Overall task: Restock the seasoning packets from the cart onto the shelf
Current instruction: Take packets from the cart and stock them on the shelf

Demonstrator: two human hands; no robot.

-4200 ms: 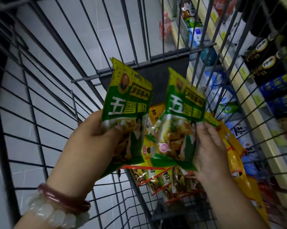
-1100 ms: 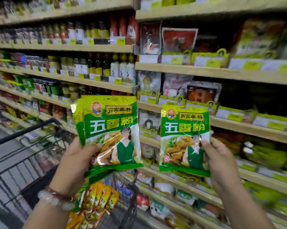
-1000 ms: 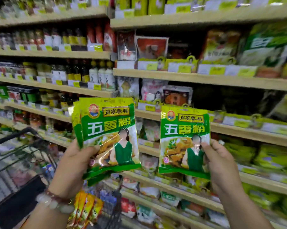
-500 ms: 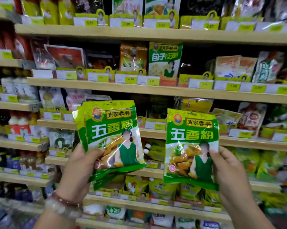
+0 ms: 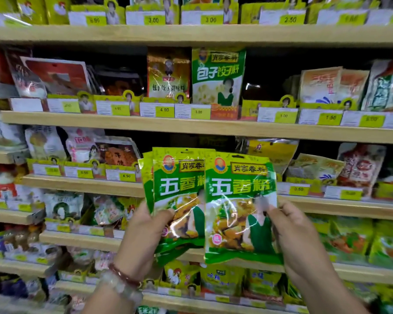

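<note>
Two hands are holding green seasoning packets up in front of the shelving. The left hand (image 5: pixel 143 236) is gripping a small fanned stack of packets (image 5: pixel 175 200), thumb pressing across the front of the top one and the fingers curling behind; at least two edges are showing at the stack's left side, though I cannot tell the exact count. The right hand (image 5: pixel 297 236) is pinching a single packet (image 5: pixel 238 207) by its right edge, thumb on the front and fingers behind. This single packet is overlapping the right side of the stack, covering the last character of its title. Both fronts are reading 五香粉 in big white characters, with a yellow band above reading 肖家香料 beside a round orange logo, and a picture of food and a figure in green below.

Wooden shelves (image 5: pixel 191 128) are running across behind the hands, crowded with other sachets. On the shelf above, a green-and-white packet (image 5: pixel 218 75) is standing upright, reading 包子饺子料 under the same yellow brand band, and just left of it a brown packet (image 5: pixel 168 73) is showing smaller writing that is too blurred to trust. Yellow price tags (image 5: pixel 163 109) are lining the shelf edges, reading 4.00 and 3.00 under those two, 1.00 and 1.50 farther right, 3.00, 3.00 and 2.50 along the top row, and 4.50 and 0.50 on the row behind the packets. Beaded bracelets (image 5: pixel 123 284) are circling the left wrist.
</note>
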